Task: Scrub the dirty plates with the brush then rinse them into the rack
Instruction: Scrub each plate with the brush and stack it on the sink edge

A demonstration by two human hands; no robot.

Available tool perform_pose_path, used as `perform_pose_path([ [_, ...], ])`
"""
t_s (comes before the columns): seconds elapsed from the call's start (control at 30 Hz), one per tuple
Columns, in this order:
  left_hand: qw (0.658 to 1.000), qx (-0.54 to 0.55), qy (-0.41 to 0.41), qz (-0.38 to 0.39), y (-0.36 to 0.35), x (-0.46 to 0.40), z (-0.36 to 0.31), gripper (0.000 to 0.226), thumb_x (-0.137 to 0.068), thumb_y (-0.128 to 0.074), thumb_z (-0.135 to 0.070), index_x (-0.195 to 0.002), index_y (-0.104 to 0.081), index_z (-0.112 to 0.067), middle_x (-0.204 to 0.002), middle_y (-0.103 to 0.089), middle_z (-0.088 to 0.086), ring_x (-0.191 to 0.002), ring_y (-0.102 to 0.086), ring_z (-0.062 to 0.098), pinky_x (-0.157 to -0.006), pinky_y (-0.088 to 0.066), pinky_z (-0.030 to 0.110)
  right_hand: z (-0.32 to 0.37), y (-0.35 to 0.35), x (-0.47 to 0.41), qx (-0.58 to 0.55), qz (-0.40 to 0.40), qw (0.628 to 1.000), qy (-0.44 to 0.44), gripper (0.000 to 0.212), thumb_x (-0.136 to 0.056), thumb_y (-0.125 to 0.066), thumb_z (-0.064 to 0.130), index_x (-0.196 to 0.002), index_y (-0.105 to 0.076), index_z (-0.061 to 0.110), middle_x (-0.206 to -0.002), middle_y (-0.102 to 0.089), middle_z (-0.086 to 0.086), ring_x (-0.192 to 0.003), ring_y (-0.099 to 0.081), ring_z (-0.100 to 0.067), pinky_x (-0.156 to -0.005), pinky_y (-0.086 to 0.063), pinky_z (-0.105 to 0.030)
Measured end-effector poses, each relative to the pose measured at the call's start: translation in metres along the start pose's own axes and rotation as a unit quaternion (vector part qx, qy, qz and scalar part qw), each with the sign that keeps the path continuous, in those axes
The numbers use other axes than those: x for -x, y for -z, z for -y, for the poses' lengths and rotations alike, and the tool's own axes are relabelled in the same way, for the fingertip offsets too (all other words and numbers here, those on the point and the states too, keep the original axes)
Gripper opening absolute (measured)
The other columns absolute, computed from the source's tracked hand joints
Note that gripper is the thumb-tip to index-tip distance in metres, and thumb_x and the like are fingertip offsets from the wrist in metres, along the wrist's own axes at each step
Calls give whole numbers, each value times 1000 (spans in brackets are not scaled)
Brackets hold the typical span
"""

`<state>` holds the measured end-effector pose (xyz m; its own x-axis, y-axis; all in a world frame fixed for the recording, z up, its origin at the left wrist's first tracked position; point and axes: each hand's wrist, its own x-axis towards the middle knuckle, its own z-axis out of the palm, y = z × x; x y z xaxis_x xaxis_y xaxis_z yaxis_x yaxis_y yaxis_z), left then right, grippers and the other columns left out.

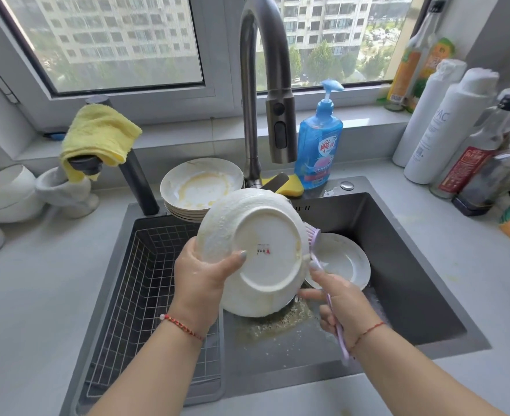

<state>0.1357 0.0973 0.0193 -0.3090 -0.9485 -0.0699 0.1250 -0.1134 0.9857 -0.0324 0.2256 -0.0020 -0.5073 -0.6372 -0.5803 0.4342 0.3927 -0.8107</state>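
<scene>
Head view: left hand (201, 273) grips an upturned soapy plate (256, 250); right hand (342, 301) clasps the brush (327, 283) against its rim.

Glossy white ceramic plate (256, 250), soapy film roughening its rim; brushed-metal faucet (262, 85); matt dark sink (398, 265); wire rack (145, 280); lilac brush (323, 265), probably plastic; fluffy yellow cloth (97, 136)

Bright daylight is pouring through the window (121, 40) at the frame's top; wide-angle distortion is bending and softening the edges.
</scene>
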Motion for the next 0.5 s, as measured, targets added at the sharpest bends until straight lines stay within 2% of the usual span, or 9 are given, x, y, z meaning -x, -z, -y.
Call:
perform_pose_path([
  [0.03, 1000, 16, 5, 3, -2, 2, 1, 68, -42, -91, -26, -104, -65, -13, -100, -75, 10, -96, -72, 33, -85, -58, 52, 0, -5, -1, -6, 8, 1000, 9, 51, -80, -67, 49, -107, -56, 8, -75, -71, -5, -34, -26, -8, -38, -27, -17],
  [0.1, 999, 36, 13, 13, -4, 4, 3, 67, -45, -91, -24, -106, -65, -14, -101, -75, 10, -97, -72, 33, -86, -57, 51, -1, -11, -4, -33, 2, 999, 23, 56, -73, -74, 46, -104, -55, 4, -55, -50, -1, -35, -25, -9, -36, -25, -17],
  [0.13, 999, 43, 15, 20, -4, 5, 3, 67, -46, -91, -23, -107, -64, -15, -102, -75, 9, -99, -72, 32, -86, -57, 49, -1, -13, -4, -48, -6, 998, 29, 54, -71, -77, 44, -101, -55, 5, -53, -42, -1, -35, -25, -10, -36, -25, -18],
  [0.2, 998, 49, 20, 34, -2, 6, 3, 69, -48, -91, -23, -111, -63, -15, -105, -75, 8, -100, -71, 31, -86, -57, 48, 0, -13, -6, -66, -15, 997, 43, 52, -68, -80, 38, -99, -56, 5, -53, -38, -3, -35, -25, -11, -36, -24, -18],
  [0.37, 997, -1, 50, 50, 3, 6, 4, 77, -43, -93, -29, -111, -61, -13, -103, -75, 8, -97, -72, 29, -84, -59, 54, 6, -5, -6, -12, -35, 997, 73, 42, -72, -81, 21, -102, -56, 3, -48, -42, -3, -32, -27, -12, -35, -25, -19],
  [0.43, 996, -44, 58, 53, 5, 4, 3, 77, -41, -93, -34, -108, -61, -13, -101, -74, 9, -96, -72, 30, -81, -60, 54, 13, 1, -3, 23, -33, 995, 87, 44, -72, -82, 19, -105, -56, 9, -58, -53, -7, -32, -32, -11, -34, -28, -20],
  [0.5, 993, -75, 62, 66, 7, 1, 1, 73, -42, -94, -31, -105, -61, -12, -99, -73, 9, -93, -72, 30, -76, -61, 46, 23, 6, -1, 56, -26, 993, 103, 45, -71, -82, 15, -106, -55, 12, -78, -64, -11, -33, -42, -6, -33, -33, -20],
])
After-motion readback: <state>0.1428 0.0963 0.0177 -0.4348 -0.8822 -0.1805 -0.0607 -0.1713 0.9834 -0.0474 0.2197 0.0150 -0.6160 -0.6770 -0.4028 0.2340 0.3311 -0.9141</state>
